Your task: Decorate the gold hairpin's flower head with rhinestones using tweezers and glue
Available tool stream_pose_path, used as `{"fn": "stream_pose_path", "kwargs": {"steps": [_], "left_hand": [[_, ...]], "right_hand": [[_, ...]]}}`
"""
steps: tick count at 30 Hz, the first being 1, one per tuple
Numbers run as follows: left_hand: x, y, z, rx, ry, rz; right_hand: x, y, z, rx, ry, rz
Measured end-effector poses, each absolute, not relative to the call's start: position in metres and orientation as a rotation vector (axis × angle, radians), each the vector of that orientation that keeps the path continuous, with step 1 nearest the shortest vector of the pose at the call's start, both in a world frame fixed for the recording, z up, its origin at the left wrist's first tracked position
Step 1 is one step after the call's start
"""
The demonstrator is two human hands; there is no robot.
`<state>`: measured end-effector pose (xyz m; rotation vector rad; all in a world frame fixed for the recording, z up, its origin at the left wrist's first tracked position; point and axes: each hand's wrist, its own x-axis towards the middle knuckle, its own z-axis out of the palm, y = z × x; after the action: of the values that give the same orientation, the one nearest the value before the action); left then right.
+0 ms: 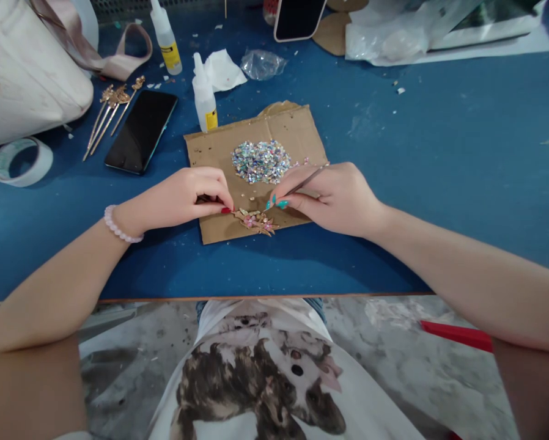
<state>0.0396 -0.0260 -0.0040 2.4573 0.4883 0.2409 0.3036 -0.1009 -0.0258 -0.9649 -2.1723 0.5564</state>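
On a blue table littered with scraps we find a cardboard sheet bearing a pile of rhinestones, with a glue bottle at its far left corner. The left hand is closed, fingertips pinching the left end of a gold floral ornament that lies at the cardboard's near edge, while the right hand grips a thin pick pencil-fashion, tip down at the ornament's right side. We judge the work best served by keeping the ornament pressed flat and the pick tip light and steady.
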Motion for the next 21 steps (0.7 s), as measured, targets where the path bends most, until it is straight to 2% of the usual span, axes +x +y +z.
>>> {"fn": "stream_pose_path", "kwargs": {"steps": [21], "left_hand": [[0.0404, -0.0298, -0.0043, 2.498, 0.494, 0.263]], "right_hand": [[0.2999, -0.1038, -0.0268, -1.016, -2.008, 0.63]]}}
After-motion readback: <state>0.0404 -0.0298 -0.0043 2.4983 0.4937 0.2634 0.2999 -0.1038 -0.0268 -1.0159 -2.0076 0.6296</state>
